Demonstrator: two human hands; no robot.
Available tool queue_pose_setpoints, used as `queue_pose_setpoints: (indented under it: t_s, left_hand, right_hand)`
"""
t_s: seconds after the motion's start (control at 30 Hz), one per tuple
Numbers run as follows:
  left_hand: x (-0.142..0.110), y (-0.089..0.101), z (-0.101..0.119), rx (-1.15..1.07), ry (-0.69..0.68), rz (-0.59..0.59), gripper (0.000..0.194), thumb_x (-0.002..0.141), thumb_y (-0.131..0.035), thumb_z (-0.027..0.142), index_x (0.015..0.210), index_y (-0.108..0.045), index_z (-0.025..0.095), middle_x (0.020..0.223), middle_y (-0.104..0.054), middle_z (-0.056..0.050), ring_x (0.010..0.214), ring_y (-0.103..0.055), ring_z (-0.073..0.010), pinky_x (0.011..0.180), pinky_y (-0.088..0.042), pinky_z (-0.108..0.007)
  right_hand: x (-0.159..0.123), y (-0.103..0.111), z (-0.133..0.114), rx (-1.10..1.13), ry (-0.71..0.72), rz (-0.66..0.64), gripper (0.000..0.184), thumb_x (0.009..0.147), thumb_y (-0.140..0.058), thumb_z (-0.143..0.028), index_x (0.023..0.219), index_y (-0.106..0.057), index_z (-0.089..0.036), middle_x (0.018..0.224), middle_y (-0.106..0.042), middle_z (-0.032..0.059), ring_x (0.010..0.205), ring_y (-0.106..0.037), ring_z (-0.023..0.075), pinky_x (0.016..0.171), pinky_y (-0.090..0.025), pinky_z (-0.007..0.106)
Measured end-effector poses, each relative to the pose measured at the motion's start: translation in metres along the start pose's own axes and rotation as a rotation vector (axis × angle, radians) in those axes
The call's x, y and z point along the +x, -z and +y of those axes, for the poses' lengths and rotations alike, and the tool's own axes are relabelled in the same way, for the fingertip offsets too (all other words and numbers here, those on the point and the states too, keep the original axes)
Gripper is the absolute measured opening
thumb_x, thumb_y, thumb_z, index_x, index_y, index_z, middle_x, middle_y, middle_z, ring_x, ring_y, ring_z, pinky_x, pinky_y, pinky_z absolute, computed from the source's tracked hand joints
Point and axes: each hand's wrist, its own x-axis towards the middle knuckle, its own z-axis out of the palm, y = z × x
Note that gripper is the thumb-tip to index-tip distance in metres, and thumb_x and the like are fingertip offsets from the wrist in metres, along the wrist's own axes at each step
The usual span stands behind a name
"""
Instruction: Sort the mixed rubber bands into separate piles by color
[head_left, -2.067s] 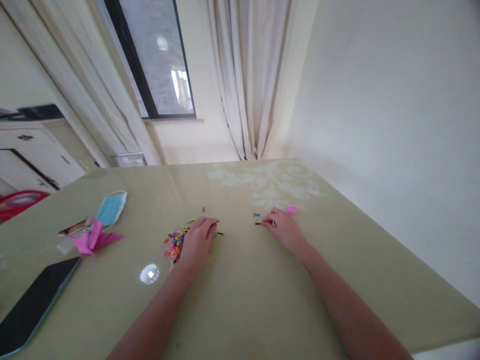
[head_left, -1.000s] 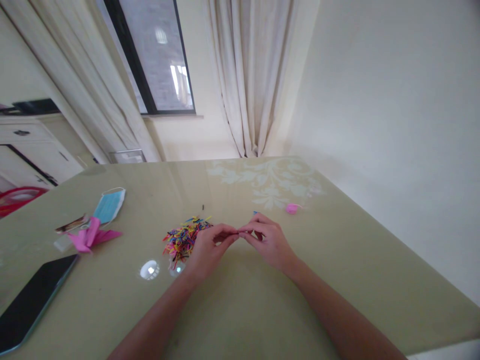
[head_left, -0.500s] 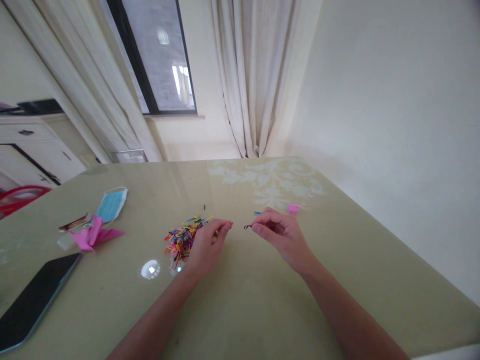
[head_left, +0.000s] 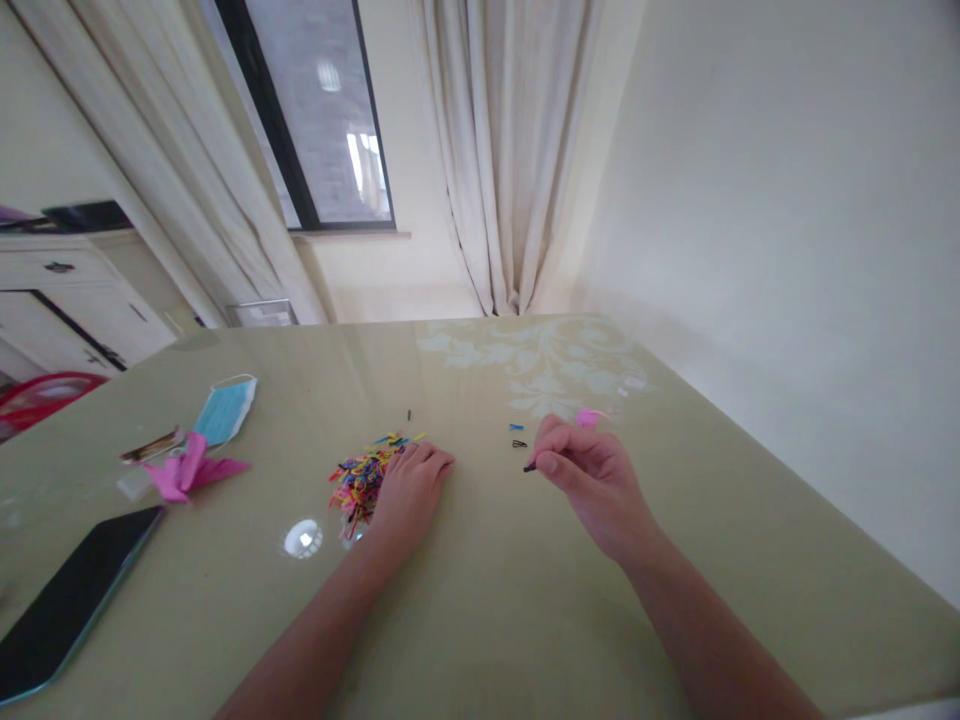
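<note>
A heap of small, colourful elastic hair bands (head_left: pixel 361 488) lies left of centre. My left hand (head_left: pixel 411 492) rests palm down at its right edge, fingers stretched towards the right and covering part of the heap. Nothing shows in these fingers, though their undersides are hidden. To the right, my right hand (head_left: pixel 589 480) pinches a small black hair band (head_left: pixel 529 468) between thumb and forefinger, just above the table. Beyond its fingertips lie a black looped band (head_left: pixel 519 443) and a small blue band (head_left: pixel 516 427). A short dark piece (head_left: pixel 409 414) lies behind the heap.
A pink crumpled item (head_left: pixel 589 418) sits behind my right hand. On the left are a blue face mask (head_left: pixel 226 412), a pink folded-paper shape (head_left: pixel 187 472), a brown-and-white strip (head_left: pixel 152 446) and a phone (head_left: pixel 79 590). A wall borders the glossy table (head_left: pixel 480 620) on the right.
My hands met at the centre, then parted. My right hand moved right and now holds a black band; another lies near the blue one. My left hand has lowered and flattened beside the heap.
</note>
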Motion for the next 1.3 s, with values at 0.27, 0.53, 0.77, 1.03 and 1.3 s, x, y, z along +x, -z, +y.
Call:
queue_pose_setpoints:
  t_s: [0.27, 0.53, 0.77, 1.03, 1.3]
  left_hand:
    - [0.001, 0.002, 0.000, 0.080, 0.012, -0.013, 0.020, 0.101, -0.055, 0.023, 0.101, -0.075, 0.023, 0.106, -0.076, -0.008, 0.105, -0.067, -0.0297, 0.096, -0.047, -0.045]
    - [0.003, 0.003, -0.003, 0.036, 0.038, 0.059, 0.018, 0.100, -0.054, 0.022, 0.097, -0.072, 0.023, 0.103, -0.075, -0.007, 0.102, -0.067, -0.0288, 0.093, -0.046, -0.043]
    - [0.008, 0.010, -0.003, -0.350, 0.086, 0.222, 0.016, 0.097, -0.055, 0.027, 0.093, -0.069, 0.021, 0.094, -0.074, -0.006, 0.094, -0.067, -0.0249, 0.088, -0.049, -0.039]
    - [0.012, 0.009, 0.000, -0.846, 0.196, 0.268, 0.021, 0.091, -0.065, 0.040, 0.095, -0.072, 0.020, 0.089, -0.075, -0.004, 0.085, -0.070, -0.0196, 0.081, -0.054, -0.032]
    - [0.013, 0.011, 0.005, -1.047, 0.235, 0.220, 0.024, 0.084, -0.075, 0.042, 0.094, -0.074, 0.019, 0.089, -0.078, -0.005, 0.086, -0.073, -0.0193, 0.082, -0.058, -0.032]
  right_hand:
    - [0.001, 0.004, 0.005, 0.028, 0.007, -0.003, 0.016, 0.089, -0.082, -0.040, 0.082, -0.080, -0.026, 0.074, -0.059, 0.0005, 0.071, -0.051, 0.0160, 0.063, -0.040, 0.031]
    - [0.021, 0.030, 0.035, -0.323, -0.112, 0.135, 0.020, 0.084, -0.083, -0.041, 0.083, -0.082, -0.022, 0.074, -0.071, 0.0034, 0.068, -0.057, 0.0165, 0.063, -0.043, 0.030]
    - [0.030, 0.043, 0.092, -0.724, -0.168, 0.110, 0.017, 0.087, -0.075, -0.033, 0.080, -0.082, -0.020, 0.074, -0.075, 0.0068, 0.063, -0.058, 0.0170, 0.061, -0.043, 0.029]
    - [0.030, 0.044, 0.112, -0.878, -0.209, 0.130, 0.010, 0.085, -0.074, -0.020, 0.080, -0.083, -0.020, 0.080, -0.076, 0.0074, 0.069, -0.063, 0.0184, 0.068, -0.046, 0.031]
    - [0.028, 0.040, 0.103, -0.813, -0.177, 0.162, 0.011, 0.087, -0.074, -0.025, 0.082, -0.082, -0.019, 0.078, -0.074, 0.0070, 0.065, -0.060, 0.0181, 0.065, -0.045, 0.031]
